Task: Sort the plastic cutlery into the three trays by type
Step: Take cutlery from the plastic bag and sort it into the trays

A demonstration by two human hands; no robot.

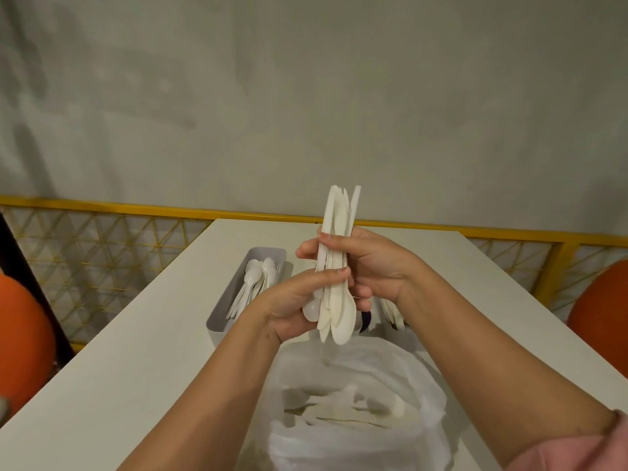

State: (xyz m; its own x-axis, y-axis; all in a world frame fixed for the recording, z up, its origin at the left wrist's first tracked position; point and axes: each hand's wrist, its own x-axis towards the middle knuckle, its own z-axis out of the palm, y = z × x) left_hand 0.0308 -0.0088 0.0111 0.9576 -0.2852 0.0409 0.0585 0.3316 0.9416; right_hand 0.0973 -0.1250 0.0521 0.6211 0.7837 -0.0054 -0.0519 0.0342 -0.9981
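While both hands are raised above the white table (136, 368), they hold one bundle of white plastic cutlery (336, 260) upright between them. The right hand (377, 266) grips the middle of the bundle, with its fingers curled round the far side and the thumb on the near side. The left hand (289, 307) holds the lower part, its thumb pressed across the front of the pieces. At the bottom of the bundle rounded spoon bowls show, and the flat ends point up. A small clear spoon (312, 311) sits at the left hand's fingers, just beside the bundle.

On the table to the left stands a grey tray (221, 321), and many white spoons (253, 283) lie inside it. Behind the right wrist more white cutlery (394, 314) is visible; it probably lies in another tray, but the arm hides most of it. Near the person, below the hands, an open clear plastic bag (356, 436) rests on the table, and white cutlery is seen through it.

Behind the table runs a yellow fence (102, 205), and an orange ball (23, 334) stands at the left side.
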